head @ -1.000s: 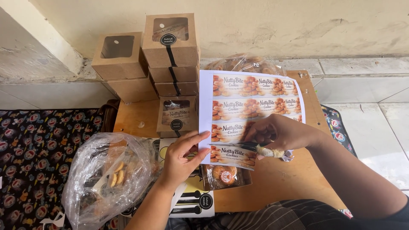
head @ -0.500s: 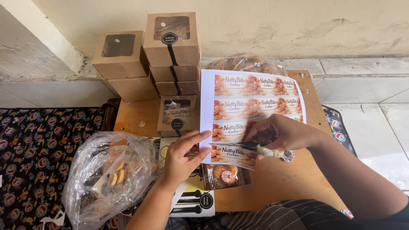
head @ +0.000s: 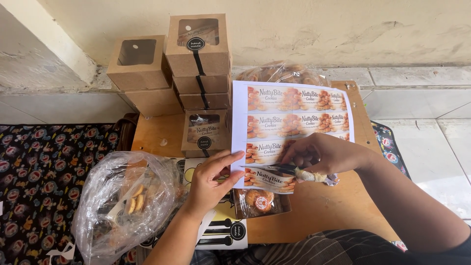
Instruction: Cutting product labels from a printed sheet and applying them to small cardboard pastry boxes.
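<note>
Scissors (head: 274, 169) in right hand (head: 321, 153), fingers closed round the handles, blades cutting across printed label sheet (head: 294, 125) between the third and bottom strips. Left hand (head: 208, 184) pinching the sheet's near-left edge, thumb and fingers gripping it. Sheet held above wooden surface (head: 319, 206), right of centre. Packed cookie box (head: 259, 202) just below the sheet's near edge. Stacked kraft window boxes (head: 196, 59) far left. Clear plastic bag (head: 125, 201) with cookies near left.
</note>
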